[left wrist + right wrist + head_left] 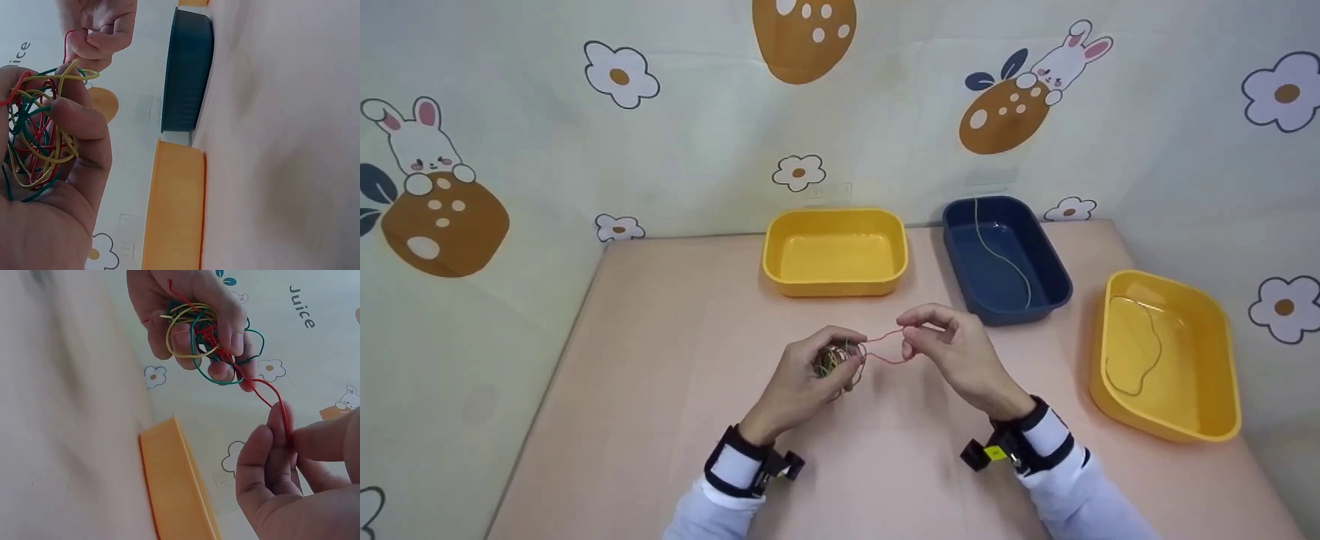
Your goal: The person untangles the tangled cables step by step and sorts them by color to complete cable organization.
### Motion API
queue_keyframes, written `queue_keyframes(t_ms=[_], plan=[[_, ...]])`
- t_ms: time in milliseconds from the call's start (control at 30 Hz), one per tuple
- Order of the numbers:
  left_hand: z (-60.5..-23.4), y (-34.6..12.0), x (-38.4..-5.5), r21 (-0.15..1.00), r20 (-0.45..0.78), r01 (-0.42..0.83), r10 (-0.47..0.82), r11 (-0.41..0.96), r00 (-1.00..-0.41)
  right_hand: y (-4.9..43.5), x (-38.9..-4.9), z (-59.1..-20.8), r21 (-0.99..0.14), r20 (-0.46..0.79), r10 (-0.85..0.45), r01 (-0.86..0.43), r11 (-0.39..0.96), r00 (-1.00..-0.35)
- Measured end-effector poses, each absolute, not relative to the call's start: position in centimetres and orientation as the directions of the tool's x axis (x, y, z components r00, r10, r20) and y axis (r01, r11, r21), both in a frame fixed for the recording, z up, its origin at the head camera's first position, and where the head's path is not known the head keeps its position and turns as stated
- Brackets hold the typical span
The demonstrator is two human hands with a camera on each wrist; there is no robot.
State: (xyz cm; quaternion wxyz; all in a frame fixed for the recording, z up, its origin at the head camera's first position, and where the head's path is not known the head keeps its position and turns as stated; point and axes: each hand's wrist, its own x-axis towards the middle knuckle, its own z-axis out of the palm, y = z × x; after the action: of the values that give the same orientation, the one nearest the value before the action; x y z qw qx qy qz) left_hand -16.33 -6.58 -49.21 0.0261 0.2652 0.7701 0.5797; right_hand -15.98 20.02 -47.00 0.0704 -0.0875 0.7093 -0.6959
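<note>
A tangled bunch of red, yellow and green strings [42,135] lies in my left hand [802,379], fingers and thumb curled around it above the table. From the bunch a red string [278,391] stretches across to my right hand [964,360]. There the thumb and fingertips pinch it, in a loop with two strands between the hands. In the right wrist view, loose green and yellow loops [194,354] stick out around the left fingers. The middle of the bunch is partly hidden by the left hand.
A yellow bin [836,289] stands at the back of the table [660,337]. Right of it is a dark blue bin [1020,311] with a yellowish string [997,256] inside. A second yellow bin [1222,375] at the right holds a dull-coloured string [1159,349]. A patterned cloth [697,150] hangs behind.
</note>
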Motion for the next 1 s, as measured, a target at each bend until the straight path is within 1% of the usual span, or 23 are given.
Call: queue_keyframes(t_ms=[100, 200, 333, 433, 667, 900, 1000], plan=[[-49.2, -6.7, -16.5, 0.900, 0.278, 0.388, 0.426, 0.198, -0.861, 20.1, -16.0, -46.9, -0.994, 0.015, -0.211, -0.038, 0.102, -0.977], [-49.2, -7.0, -16.6, 0.890, 0.296, 0.404, 0.406, 0.210, -0.864, 20.3, -16.0, -46.8, -0.978, 0.016, -0.244, -0.066, 0.200, -0.970], [-49.3, -7.4, -16.9, 0.859, 0.334, 0.446, 0.384, 0.250, -0.861, 20.7, -16.0, -47.0, -0.929, 0.055, -0.329, -0.169, 0.330, -0.943], [-49.3, -8.0, -17.1, 0.831, 0.370, 0.477, 0.354, 0.286, -0.859, 21.2, -16.0, -47.0, -0.885, 0.094, -0.383, -0.254, 0.391, -0.919], [-49.2, -9.2, -17.5, 0.791, 0.407, 0.508, 0.327, 0.342, -0.853, 22.4, -16.0, -46.6, -0.804, 0.112, -0.437, -0.339, 0.488, -0.892], [-49.4, -10.3, -17.7, 0.784, 0.425, 0.512, 0.297, 0.353, -0.855, 23.6, -16.0, -46.5, -0.751, 0.158, -0.457, -0.407, 0.520, -0.875], [-49.3, -10.5, -17.6, 0.794, 0.403, 0.495, 0.304, 0.353, -0.864, 24.0, -16.0, -46.6, -0.724, 0.196, -0.455, -0.441, 0.531, -0.868]])
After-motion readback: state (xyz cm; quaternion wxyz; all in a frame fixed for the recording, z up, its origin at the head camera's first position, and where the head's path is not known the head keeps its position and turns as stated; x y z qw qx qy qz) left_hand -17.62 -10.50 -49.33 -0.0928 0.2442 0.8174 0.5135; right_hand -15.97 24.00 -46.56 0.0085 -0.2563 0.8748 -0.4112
